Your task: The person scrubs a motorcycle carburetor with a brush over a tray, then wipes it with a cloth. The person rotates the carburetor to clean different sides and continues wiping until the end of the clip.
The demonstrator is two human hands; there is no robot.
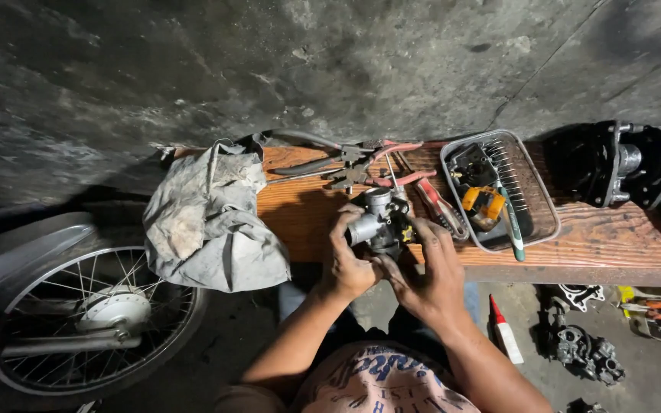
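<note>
Two bare hands hold a small metal carburettor (380, 222) over the front edge of a worn wooden bench (590, 237), seen from above. At far left a spoked motorcycle wheel (109, 313) stands on the dark floor, parked out of the way. Next to it a grubby grey rag (208, 222) is draped over the bench's left end and hangs off its edge, within easy reach for wiping. The left hand (346, 264) is closed around the carburettor's left side, fingers curled over its pale round opening, steadying it. The right hand (430, 271) grips the right side, fingertips pressed on the dark fittings there. Both hands keep the part raised just above the wood, apparently so it can be turned and examined. Behind it lie red-handled pliers (353, 164), set down close by. To the right a shallow wire tray (541, 203) keeps loose pieces together, among them an orange-and-black part (483, 203) and a green-handled tool (512, 229). A dark engine part (621, 164) rests at the bench's right end. Below on the floor lie a small white tube with a red cap (505, 330) and more metal parts (583, 348).
</note>
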